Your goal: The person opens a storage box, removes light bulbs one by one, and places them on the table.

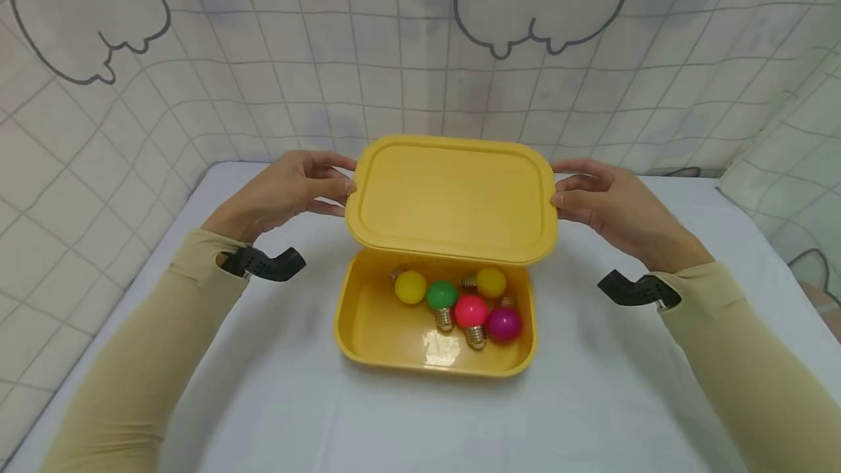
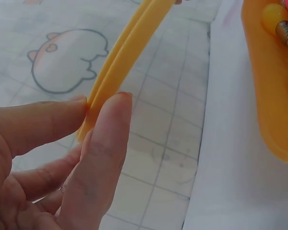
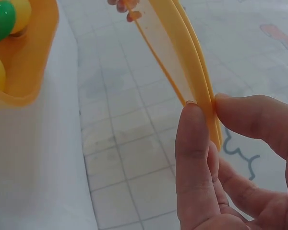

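Note:
A yellow rectangular lid [image 1: 450, 199] with rounded corners is held up, tilted, over the back part of a yellow plastic box [image 1: 371, 334]. My left hand [image 1: 292, 192] pinches its left edge between thumb and fingers. At the opposite edge, my right hand [image 1: 611, 203] pinches it the same way. Both wrist views show the lid's thin rim [image 2: 120, 62] gripped at the fingertips. Small colored light bulbs with metal screw bases lie inside the box: a green one [image 1: 442, 295], a pink one [image 1: 471, 310], a purple one [image 1: 504, 324] and two yellow ones [image 1: 410, 287].
The box stands on a table with a white cover [image 1: 276, 378]. A grid-patterned cloth [image 1: 407, 50] with cartoon animal drawings hangs behind the table and at its sides. Black straps [image 1: 266, 263] stick out from both sleeve cuffs. A dark cable [image 1: 815, 258] shows at the right edge.

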`<move>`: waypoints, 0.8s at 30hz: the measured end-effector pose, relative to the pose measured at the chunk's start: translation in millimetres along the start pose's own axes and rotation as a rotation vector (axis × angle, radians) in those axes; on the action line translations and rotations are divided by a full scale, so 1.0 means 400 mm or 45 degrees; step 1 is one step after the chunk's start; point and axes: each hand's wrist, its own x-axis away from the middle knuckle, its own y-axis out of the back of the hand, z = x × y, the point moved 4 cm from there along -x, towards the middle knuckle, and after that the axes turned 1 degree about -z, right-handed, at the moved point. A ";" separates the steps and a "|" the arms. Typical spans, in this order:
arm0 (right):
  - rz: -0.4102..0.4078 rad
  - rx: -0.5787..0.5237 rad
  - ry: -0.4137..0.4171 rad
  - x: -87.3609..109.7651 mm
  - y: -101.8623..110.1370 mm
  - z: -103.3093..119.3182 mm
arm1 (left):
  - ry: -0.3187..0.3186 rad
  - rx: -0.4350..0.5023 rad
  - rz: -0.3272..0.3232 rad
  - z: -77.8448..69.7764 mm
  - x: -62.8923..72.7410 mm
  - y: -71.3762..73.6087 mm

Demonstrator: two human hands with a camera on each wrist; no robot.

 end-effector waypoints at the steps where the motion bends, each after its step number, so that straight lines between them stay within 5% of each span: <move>1: -0.008 0.005 -0.003 -0.005 0.002 0.001 | -0.004 0.004 -0.002 0.001 -0.005 0.002; 13: -0.011 -0.094 -0.043 -0.065 0.013 -0.011 | -0.010 0.132 0.012 0.022 -0.065 0.015; 24: 0.023 -0.209 -0.041 -0.138 -0.003 -0.051 | 0.058 0.182 -0.027 0.086 -0.124 0.019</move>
